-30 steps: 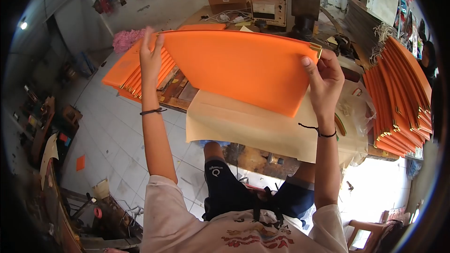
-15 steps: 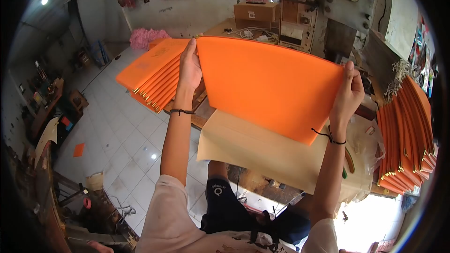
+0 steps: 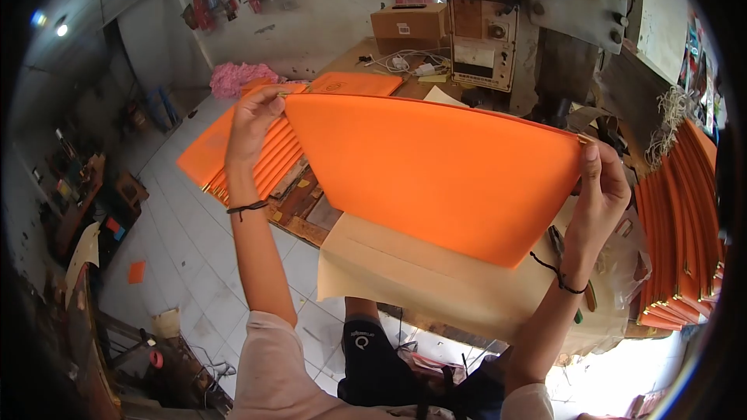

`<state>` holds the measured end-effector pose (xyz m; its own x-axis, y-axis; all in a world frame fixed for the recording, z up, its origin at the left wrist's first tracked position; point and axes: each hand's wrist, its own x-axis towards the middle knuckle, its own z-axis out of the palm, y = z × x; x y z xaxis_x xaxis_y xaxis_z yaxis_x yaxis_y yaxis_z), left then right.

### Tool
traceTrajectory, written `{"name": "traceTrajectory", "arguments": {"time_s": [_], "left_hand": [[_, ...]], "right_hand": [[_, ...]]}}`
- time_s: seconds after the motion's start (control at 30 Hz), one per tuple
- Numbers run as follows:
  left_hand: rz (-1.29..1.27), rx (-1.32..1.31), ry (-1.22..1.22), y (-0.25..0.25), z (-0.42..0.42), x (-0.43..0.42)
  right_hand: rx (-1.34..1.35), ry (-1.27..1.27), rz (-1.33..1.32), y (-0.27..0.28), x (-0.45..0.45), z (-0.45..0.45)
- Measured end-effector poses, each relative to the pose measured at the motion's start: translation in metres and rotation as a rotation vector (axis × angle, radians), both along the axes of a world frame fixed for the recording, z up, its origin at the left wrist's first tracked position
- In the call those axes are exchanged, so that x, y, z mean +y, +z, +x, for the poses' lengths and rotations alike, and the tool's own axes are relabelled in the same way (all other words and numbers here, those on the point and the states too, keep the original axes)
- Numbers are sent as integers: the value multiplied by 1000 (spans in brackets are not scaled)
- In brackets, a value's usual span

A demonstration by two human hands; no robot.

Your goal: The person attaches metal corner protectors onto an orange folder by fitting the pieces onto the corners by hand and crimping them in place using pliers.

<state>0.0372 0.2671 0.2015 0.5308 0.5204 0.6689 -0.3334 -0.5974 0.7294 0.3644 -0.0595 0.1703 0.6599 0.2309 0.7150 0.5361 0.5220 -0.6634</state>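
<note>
Both hands are gripping, neither spread open. Left hand (image 3: 250, 126) is pinching an upper corner between thumb and bent fingers; right hand (image 3: 605, 187) is closing on the opposite upper corner, thumb lying on the near face, fingers curling behind. Fingertips on the far side are hiding behind the cover, so their exact hold cannot be told.

Largest in view: a flat rectangular orange folder (image 3: 436, 179) with a smooth, leather-like cover. It is hanging between the hands, touching both, so neither is nearer to it. Long axis is running from left hand to right hand, top edge sloping down toward the right in this view. Broad face is turning toward the wearer, tilting rather than lying flat; the bulk is hanging below the line of the grips.

Beneath it, a beige paper sheet (image 3: 436, 280) is covering much of the wooden table (image 3: 311, 231). Lower edge of the folder is appearing just over the sheet; whether it is touching is hard to judge through this curved lens.

Right: a tall row of orange folders (image 3: 677, 225) is standing beyond the right hand. Left: a smaller fanned pile of orange folders (image 3: 206, 152) is lying behind the left forearm.

Smallest: a gold metal corner piece (image 3: 583, 139) is showing at the right grip.
</note>
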Motion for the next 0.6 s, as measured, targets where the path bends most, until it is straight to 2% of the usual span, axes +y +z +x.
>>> {"name": "traceTrajectory", "arguments": {"time_s": [0.1, 0.2, 0.3, 0.5, 0.6], "left_hand": [[40, 238, 154, 27, -20, -10], [123, 328, 196, 40, -26, -22], [-19, 280, 158, 39, -22, -31], [59, 341, 210, 34, -26, -35], [27, 192, 128, 25, -14, -39]], "right_hand": [[18, 25, 1, -3, -3, 0], [51, 12, -2, -1, -4, -6], [62, 54, -29, -1, -7, -7], [20, 131, -48, -6, -9, 9], [24, 107, -78, -6, -7, 7]]}}
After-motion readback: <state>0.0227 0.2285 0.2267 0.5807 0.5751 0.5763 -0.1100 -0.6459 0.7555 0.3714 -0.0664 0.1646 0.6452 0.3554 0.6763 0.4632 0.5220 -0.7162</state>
